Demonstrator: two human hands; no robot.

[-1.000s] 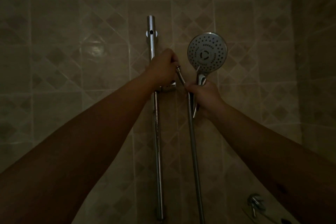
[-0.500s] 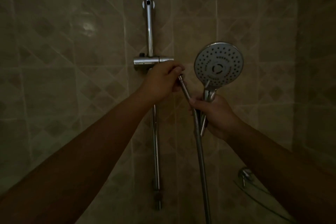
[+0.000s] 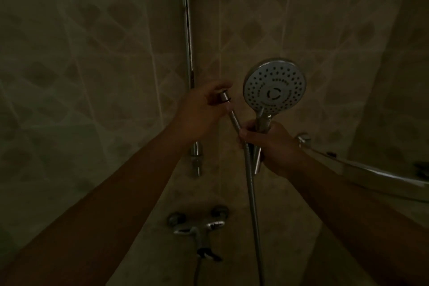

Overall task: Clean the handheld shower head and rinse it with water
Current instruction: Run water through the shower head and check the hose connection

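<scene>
Two bare hands reach forward into a dim, tiled shower corner. Your right hand (image 3: 271, 144) is closed around the handle of the shower head (image 3: 274, 87), holding it upright just right of centre, with its round spray face and rings of nozzles turned toward you. Your right fingers also press the metal hose (image 3: 254, 204) against the handle; the hose hangs straight down from there and leaves the bottom of the view. Your left hand (image 3: 204, 109) is curled around the upper end of the hose, thumb and fingers pinching its chrome end fitting (image 3: 224, 97) just left of the spray face; whether the fitting is joined to anything cannot be told. Behind your left hand a chrome slide rail (image 3: 187, 30) runs vertically up the tiled wall (image 3: 81, 53), its top end under a dark shape at the upper edge, its lower end showing below your wrist. Lower on the wall, between your forearms, sits a chrome mixer tap (image 3: 199, 226) with a dark, blurred part beneath it. To the right, a curved chrome bar (image 3: 371, 172) sweeps from behind your right hand toward the right edge. The light is low and fine detail is blurred.
</scene>
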